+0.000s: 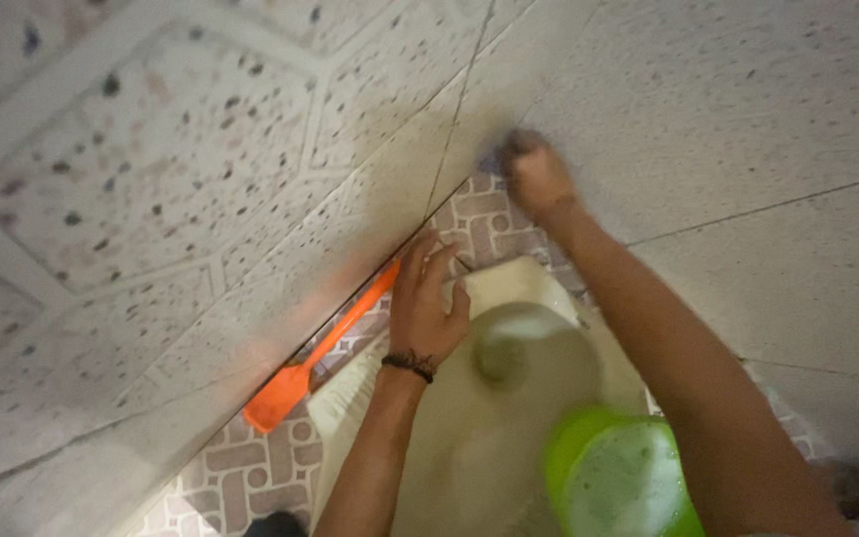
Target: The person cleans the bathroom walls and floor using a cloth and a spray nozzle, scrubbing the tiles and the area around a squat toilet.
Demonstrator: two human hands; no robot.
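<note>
My right hand [534, 176] is stretched far out, pressed against the speckled wall tile [708, 109] near the corner, fingers closed on something small and bluish that is too blurred to identify. My left hand [427, 301] rests with fingers spread on the rim of a pale squat toilet pan [509, 398], close to where the floor meets the left wall. A dark beaded band circles that wrist. An orange brush [315, 358] lies along the foot of the left wall, just left of my left hand.
A bright green plastic bucket [618, 477] stands at the bottom right, beside the pan. The floor [251, 472] has brown brick-pattern tiles. Speckled tiled walls [181, 179] close in on both sides and meet at a corner.
</note>
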